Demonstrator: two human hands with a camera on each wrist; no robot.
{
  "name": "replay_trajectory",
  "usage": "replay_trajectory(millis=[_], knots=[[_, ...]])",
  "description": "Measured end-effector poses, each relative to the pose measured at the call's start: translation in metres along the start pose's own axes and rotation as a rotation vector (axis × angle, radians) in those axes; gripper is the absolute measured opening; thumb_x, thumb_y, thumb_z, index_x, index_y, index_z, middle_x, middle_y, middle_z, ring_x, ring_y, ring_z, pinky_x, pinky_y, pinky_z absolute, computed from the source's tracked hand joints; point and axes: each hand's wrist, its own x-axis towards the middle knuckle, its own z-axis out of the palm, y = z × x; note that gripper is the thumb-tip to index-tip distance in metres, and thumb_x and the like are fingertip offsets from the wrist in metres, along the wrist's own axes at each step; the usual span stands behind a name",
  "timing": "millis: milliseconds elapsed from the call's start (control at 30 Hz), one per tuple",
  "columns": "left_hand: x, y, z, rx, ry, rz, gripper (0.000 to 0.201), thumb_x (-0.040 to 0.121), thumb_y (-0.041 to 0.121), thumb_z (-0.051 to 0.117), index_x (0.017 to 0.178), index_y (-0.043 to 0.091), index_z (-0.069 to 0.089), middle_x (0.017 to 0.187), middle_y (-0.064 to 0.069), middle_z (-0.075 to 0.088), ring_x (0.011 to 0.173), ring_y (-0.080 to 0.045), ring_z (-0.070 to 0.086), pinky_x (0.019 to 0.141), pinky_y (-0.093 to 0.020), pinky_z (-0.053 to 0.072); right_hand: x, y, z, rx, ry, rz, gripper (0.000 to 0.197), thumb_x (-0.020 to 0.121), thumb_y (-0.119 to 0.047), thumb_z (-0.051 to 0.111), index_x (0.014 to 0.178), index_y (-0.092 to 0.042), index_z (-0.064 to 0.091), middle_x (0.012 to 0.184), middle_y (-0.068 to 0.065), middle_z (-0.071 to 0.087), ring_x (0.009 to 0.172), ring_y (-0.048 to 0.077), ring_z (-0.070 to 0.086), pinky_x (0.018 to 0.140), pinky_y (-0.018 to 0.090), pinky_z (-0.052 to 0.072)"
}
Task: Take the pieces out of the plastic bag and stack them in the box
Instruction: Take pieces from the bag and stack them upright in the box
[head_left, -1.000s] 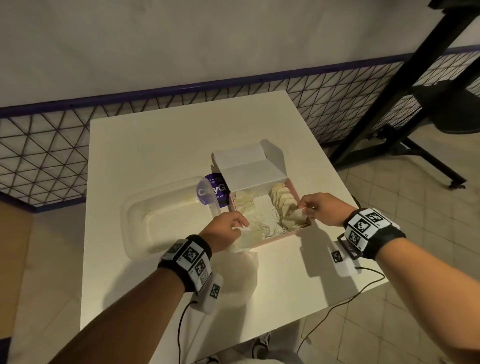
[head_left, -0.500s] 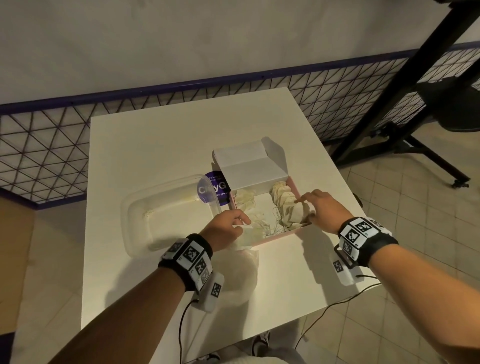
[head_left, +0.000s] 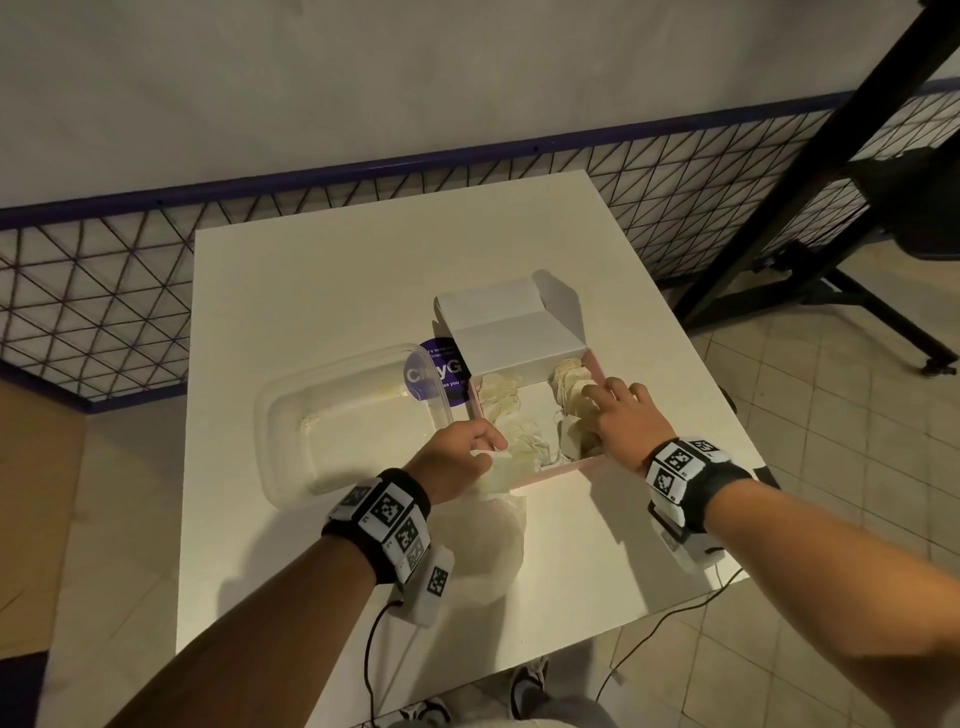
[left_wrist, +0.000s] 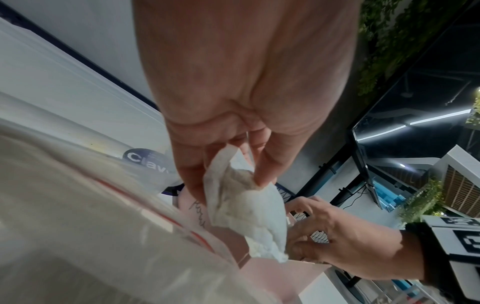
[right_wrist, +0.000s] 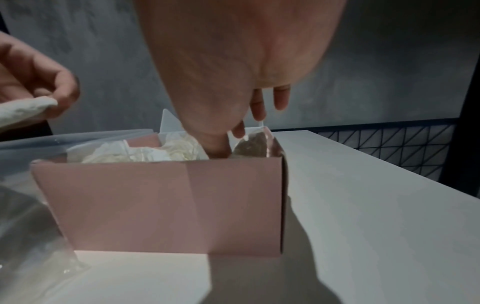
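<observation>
An open pink box (head_left: 558, 470) with a raised white lid stands mid-table and holds cream-coloured pieces (head_left: 501, 400) along its left and right sides. My left hand (head_left: 485, 451) hovers at the box's near-left corner and pinches one white piece (left_wrist: 244, 205) between thumb and fingers. My right hand (head_left: 597, 395) reaches into the right side of the box, its straight fingers resting on the row of pieces (head_left: 569, 382) there. In the right wrist view those fingers (right_wrist: 258, 107) dip behind the pink front wall (right_wrist: 161, 205). The clear plastic bag (head_left: 483, 540) lies flat in front of the box.
A clear plastic tub (head_left: 343, 415) lies left of the box, with a purple round label (head_left: 436, 371) between them. The white table (head_left: 322, 280) ends close to my right wrist. A wire-mesh fence runs behind, and a black stand (head_left: 831, 218) rises at the right.
My right hand, which pinched a piece at the box's right edge, has moved forward into the box and now lies with straight fingers on the row. The left hand has stayed put.
</observation>
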Motion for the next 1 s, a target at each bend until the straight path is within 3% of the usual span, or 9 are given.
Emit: replay_trajectory(millis=[133, 367, 500, 567, 633, 667, 767, 900, 1000], knots=[[-0.002, -0.002, -0.001, -0.007, 0.011, -0.009, 0.028, 0.083, 0.007, 0.048, 0.092, 0.030, 0.063, 0.114, 0.003, 0.061, 0.099, -0.012, 0.055, 0.076, -0.023, 0.042, 0.005, -0.002, 0.001, 0.006, 0.013, 0.080, 0.032, 0.088, -0.022, 0.049, 0.116, -0.013, 0.063, 0.153, 0.012, 0.021, 0.128, 0.031, 0.031, 0.102, 0.047, 0.025], [-0.003, 0.000, -0.003, -0.040, 0.027, 0.007, 0.024, 0.083, 0.008, 0.051, 0.093, 0.028, 0.062, 0.100, 0.000, 0.063, 0.089, -0.015, 0.058, 0.064, -0.019, 0.044, -0.002, -0.008, -0.016, 0.312, 0.171, 0.131, 0.027, 0.088, -0.026, 0.055, 0.112, -0.021, 0.064, 0.144, 0.014, 0.038, 0.120, 0.033, 0.042, 0.095, 0.044, 0.032], [-0.002, 0.008, -0.003, -0.093, 0.007, 0.047, 0.022, 0.084, 0.011, 0.057, 0.090, 0.032, 0.061, 0.089, 0.003, 0.064, 0.079, -0.015, 0.059, 0.062, -0.021, 0.046, -0.012, -0.024, -0.035, 0.863, 0.186, 0.022, 0.034, 0.084, -0.020, 0.067, 0.117, -0.015, 0.063, 0.123, 0.007, 0.053, 0.114, 0.024, 0.048, 0.097, 0.030, 0.039], [-0.003, 0.015, -0.002, -0.123, -0.007, 0.073, 0.022, 0.085, 0.011, 0.059, 0.092, 0.032, 0.059, 0.091, 0.002, 0.066, 0.077, -0.011, 0.059, 0.063, -0.021, 0.045, -0.020, -0.039, -0.050, 1.007, 0.109, -0.102, 0.052, 0.079, -0.026, 0.074, 0.127, -0.020, 0.055, 0.112, -0.007, 0.052, 0.100, 0.009, 0.048, 0.087, 0.019, 0.040], [-0.001, 0.021, -0.002, -0.116, -0.006, 0.101, 0.021, 0.086, 0.010, 0.060, 0.096, 0.029, 0.054, 0.095, 0.002, 0.067, 0.085, -0.010, 0.061, 0.071, -0.019, 0.044, -0.022, -0.051, -0.058, 1.083, 0.053, -0.163, 0.068, 0.075, -0.028, 0.078, 0.135, -0.024, 0.046, 0.113, -0.014, 0.050, 0.094, 0.001, 0.050, 0.080, 0.008, 0.038], [0.000, 0.023, -0.001, -0.107, 0.005, 0.107, 0.021, 0.086, 0.011, 0.060, 0.096, 0.028, 0.051, 0.097, 0.001, 0.067, 0.089, -0.011, 0.061, 0.074, -0.019, 0.043, -0.021, -0.055, -0.060, 1.111, 0.039, -0.157, 0.073, 0.074, -0.026, 0.078, 0.137, -0.025, 0.042, 0.113, -0.014, 0.051, 0.093, 0.003, 0.053, 0.079, 0.008, 0.040], [0.001, 0.030, -0.003, -0.139, 0.044, 0.110, 0.021, 0.088, 0.011, 0.060, 0.100, 0.022, 0.047, 0.095, 0.000, 0.067, 0.083, -0.010, 0.061, 0.070, -0.015, 0.042, -0.012, -0.057, -0.059, 1.163, -0.013, -0.048, 0.082, 0.075, -0.018, 0.078, 0.142, -0.026, 0.032, 0.099, -0.005, 0.055, 0.085, 0.017, 0.058, 0.081, 0.024, 0.048], [0.001, 0.035, -0.007, -0.235, 0.062, 0.103, 0.029, 0.090, 0.017, 0.062, 0.115, 0.019, 0.046, 0.090, -0.005, 0.066, 0.076, -0.019, 0.064, 0.065, -0.018, 0.049, -0.004, -0.051, -0.055, 1.188, 0.022, 0.018, 0.059, 0.076, -0.012, 0.076, 0.128, -0.021, 0.050, 0.083, -0.003, 0.054, 0.067, 0.009, 0.052, 0.064, 0.013, 0.044], [0.004, 0.029, -0.011, -0.276, 0.148, 0.020, 0.017, 0.093, 0.017, 0.057, 0.109, 0.017, 0.052, 0.077, -0.006, 0.056, 0.062, -0.019, 0.055, 0.063, -0.036, 0.051, 0.001, -0.042, -0.047, 1.228, 0.040, 0.112, 0.015, 0.077, -0.010, 0.075, 0.086, -0.013, 0.064, 0.078, 0.000, 0.059, 0.065, 0.012, 0.052, 0.061, 0.016, 0.044]])
